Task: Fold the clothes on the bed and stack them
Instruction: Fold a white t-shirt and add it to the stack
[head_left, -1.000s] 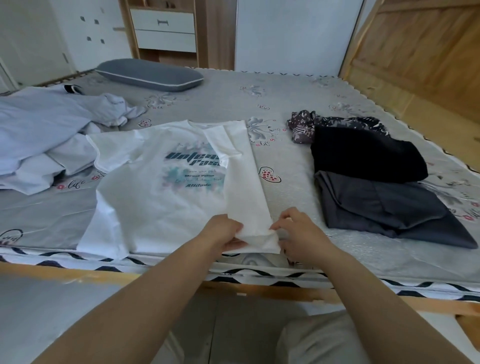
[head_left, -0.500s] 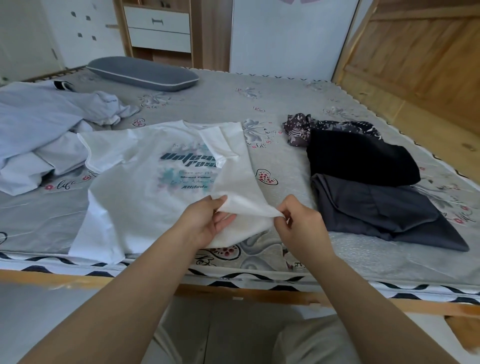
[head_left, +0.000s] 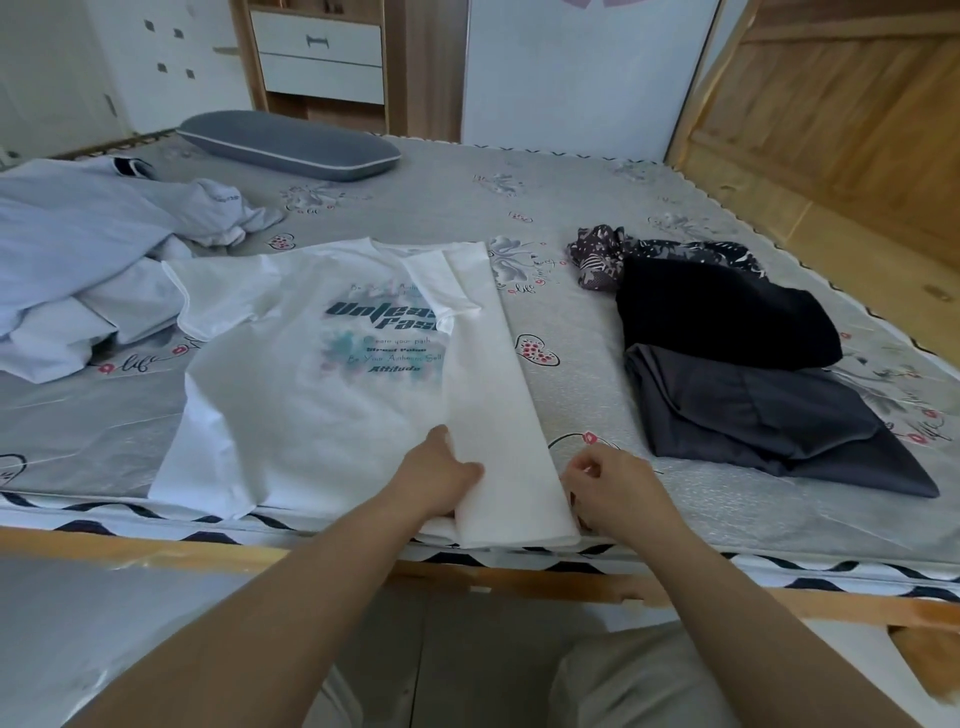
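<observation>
We see a white T-shirt (head_left: 311, 395) lying flat near the front edge of the bed (head_left: 597, 322), with a teal printed text on its chest. The right side of the T-shirt is folded over toward the middle, so a long white strip runs from the collar down to the hem. Our left hand (head_left: 441, 480) rests on the lower part of the T-shirt, at the left edge of this folded strip; the fingers go under the strip's edge, and we cannot tell if they grasp the cloth or only press it. Our right hand (head_left: 613, 486) is at the right edge of the strip, near the hem corner, with the fingers curled; it seems to pinch the edge of the T-shirt, but the contact point is partly hidden. To the right of the T-shirt, apart from it, we see a dark grey folded garment (head_left: 769, 421), behind it and overlapping it a black folded garment (head_left: 722, 312), and behind that a crumpled dark patterned garment (head_left: 613, 257). To the left of the T-shirt lies a loose pile of pale blue clothes (head_left: 78, 249), and one piece of it touches the T-shirt's left sleeve. Far behind the T-shirt, at the head of the bed, lies a grey pillow (head_left: 291, 145).
</observation>
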